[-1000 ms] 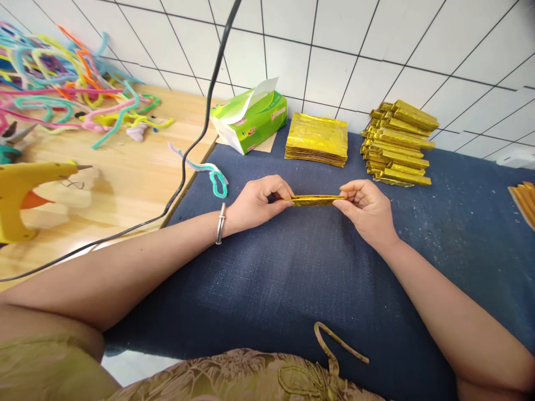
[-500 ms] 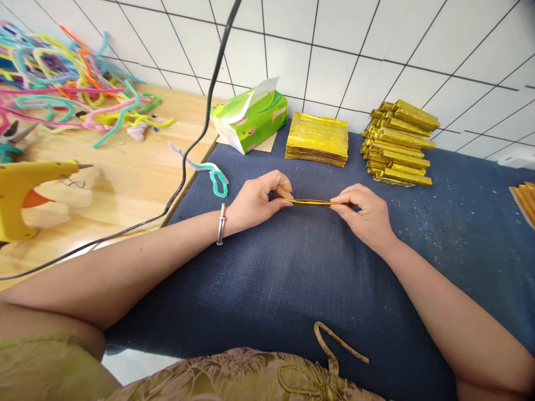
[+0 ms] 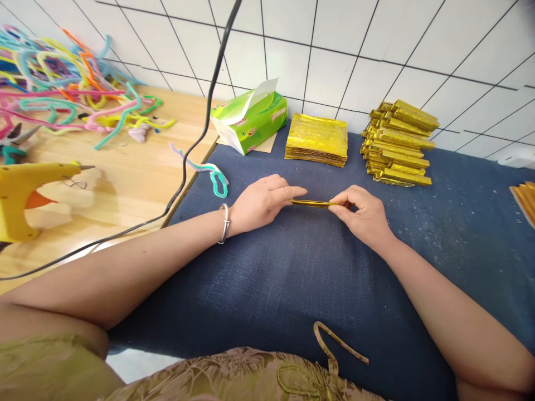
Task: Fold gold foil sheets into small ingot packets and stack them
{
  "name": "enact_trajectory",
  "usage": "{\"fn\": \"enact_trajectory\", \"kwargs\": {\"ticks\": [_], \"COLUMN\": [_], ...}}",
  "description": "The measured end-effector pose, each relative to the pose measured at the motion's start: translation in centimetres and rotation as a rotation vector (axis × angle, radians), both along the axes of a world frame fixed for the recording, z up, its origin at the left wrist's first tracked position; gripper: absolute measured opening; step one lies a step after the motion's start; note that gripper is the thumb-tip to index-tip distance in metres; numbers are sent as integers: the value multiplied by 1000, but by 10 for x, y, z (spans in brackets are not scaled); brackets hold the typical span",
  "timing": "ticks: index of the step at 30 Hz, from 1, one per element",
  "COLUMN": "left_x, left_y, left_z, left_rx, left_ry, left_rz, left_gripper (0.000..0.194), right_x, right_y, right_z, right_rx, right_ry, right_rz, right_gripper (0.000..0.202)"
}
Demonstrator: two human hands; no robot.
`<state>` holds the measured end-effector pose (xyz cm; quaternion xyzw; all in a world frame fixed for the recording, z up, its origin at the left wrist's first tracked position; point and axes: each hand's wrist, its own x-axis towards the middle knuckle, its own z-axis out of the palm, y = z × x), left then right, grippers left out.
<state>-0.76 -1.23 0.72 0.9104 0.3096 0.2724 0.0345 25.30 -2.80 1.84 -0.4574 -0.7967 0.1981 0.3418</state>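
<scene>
A narrow folded gold paper strip (image 3: 311, 203) lies level between my two hands, above the dark blue cloth (image 3: 288, 289). My right hand (image 3: 363, 214) pinches its right end between thumb and fingers. At the left end is my left hand (image 3: 264, 205), its index finger stretched out over the strip and its thumb beneath, holding that end. A silver bangle (image 3: 225, 224) circles the left wrist. Behind the hands sit a flat stack of gold sheets (image 3: 317, 136) and a pile of folded gold strips (image 3: 401, 143).
A green tissue pack (image 3: 261, 120) stands by the tiled wall. On the wooden table at left are a yellow glue gun (image 3: 31, 189) and tangled pipe cleaners (image 3: 54, 83). A black cable (image 3: 188, 156) crosses the view. Orange-gold sheets (image 3: 525, 200) lie far right.
My left hand has turned more palm-down and its index finger has straightened along the strip. The strip's two layers now look pressed closer together. My right hand has barely moved.
</scene>
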Motion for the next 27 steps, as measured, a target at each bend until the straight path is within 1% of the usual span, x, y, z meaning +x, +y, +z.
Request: {"fn": "enact_trajectory", "kwargs": {"ticks": [2,4,7,10,12,15,19,24,27], "left_x": [-1,-2,-4,-5,-5,-6,-6,-3,-1], "left_y": [1,2,4,5,6,4,-2,-3,-4], "left_z": [1,1,0,-1,2,10,19,15,13], "left_rx": [-5,20,65,85,64,-6,-66,-63,-45], "left_ry": [-47,-50,-2,113,210,311,343,299,311], "left_rz": [2,-10,-8,-24,-65,-130,-149,-134,-127], "left_gripper": [25,20,23,24,23,23,20,22,23], "right_x": [1,3,7,7,4,2,1,0,-1], "right_y": [0,0,0,1,0,-2,-5,-5,-6], "right_z": [-2,-5,-7,-4,1,11,20,18,16], "right_rx": [94,204,338,411,406,332,252,250,254], "right_ry": [-29,-102,-317,-555,-658,-723,-743,-755,-746], "right_rz": [29,57,105,198,249,300,351,337,319], "right_gripper": [7,10,15,22,24,23,20,21,22]}}
